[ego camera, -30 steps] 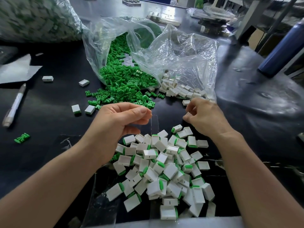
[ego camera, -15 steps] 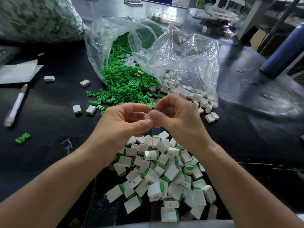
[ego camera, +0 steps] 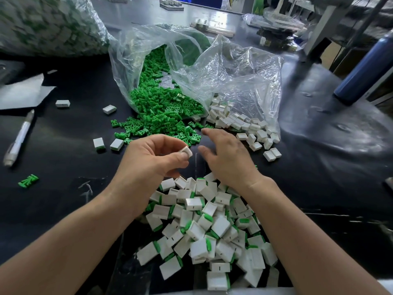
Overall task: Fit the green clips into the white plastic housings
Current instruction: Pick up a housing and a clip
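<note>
My left hand (ego camera: 148,160) pinches a small white housing (ego camera: 187,151) between thumb and forefinger, above the black table. My right hand (ego camera: 227,158) hovers just right of it with fingers relaxed and spread, holding nothing, its fingertips near the spilled green clips (ego camera: 161,118). Loose white housings (ego camera: 242,124) lie at the mouth of a clear bag to the right. A heap of white housings with green clips fitted (ego camera: 204,226) sits close to me, between my forearms.
Two clear plastic bags (ego camera: 234,77) lie open behind the piles. A full bag of parts (ego camera: 42,26) sits far left. A pen (ego camera: 20,138), paper (ego camera: 21,92), stray housings (ego camera: 109,109) and a green clip (ego camera: 28,180) lie left. A blue bottle (ego camera: 365,69) stands right.
The hands were together at the housing half a second ago; now my right hand has let go and moved away toward the green clips, while my left hand keeps the housing.
</note>
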`<state>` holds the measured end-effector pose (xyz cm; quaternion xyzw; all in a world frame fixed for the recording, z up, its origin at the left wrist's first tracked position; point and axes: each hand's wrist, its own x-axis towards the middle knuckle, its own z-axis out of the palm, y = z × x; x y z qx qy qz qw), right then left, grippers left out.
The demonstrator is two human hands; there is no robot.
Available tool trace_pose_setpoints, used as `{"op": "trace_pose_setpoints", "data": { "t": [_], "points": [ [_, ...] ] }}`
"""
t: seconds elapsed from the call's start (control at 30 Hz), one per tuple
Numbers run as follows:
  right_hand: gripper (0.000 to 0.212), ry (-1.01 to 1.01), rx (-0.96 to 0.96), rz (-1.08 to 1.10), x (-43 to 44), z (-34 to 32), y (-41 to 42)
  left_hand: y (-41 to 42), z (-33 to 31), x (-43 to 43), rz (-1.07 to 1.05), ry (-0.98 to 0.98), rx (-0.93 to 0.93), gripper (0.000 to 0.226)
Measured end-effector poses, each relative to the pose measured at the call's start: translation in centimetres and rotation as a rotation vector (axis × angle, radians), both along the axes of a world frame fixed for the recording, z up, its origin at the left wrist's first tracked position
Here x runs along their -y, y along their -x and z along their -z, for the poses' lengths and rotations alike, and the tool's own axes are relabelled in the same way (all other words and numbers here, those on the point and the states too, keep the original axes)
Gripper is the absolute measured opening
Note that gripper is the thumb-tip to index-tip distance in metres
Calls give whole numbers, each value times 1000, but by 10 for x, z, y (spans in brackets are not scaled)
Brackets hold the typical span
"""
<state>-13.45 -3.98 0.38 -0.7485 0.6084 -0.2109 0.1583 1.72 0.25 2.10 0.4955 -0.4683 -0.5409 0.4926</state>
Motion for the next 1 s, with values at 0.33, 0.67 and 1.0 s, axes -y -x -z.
{"op": "trace_pose_setpoints", "data": {
  "t": [0.33,0.67,1.0],
  "points": [
    [39,64,-241,-126,9,9,2,1,1,2,-3,-5,0,11],
    [34,98,148,-7,0,1,6,0,3,3,13,-18,-12,10],
    [29,-15,531,-42,-19,-21,13,2,3,2,58,-27,-50,16]
  ]
}}
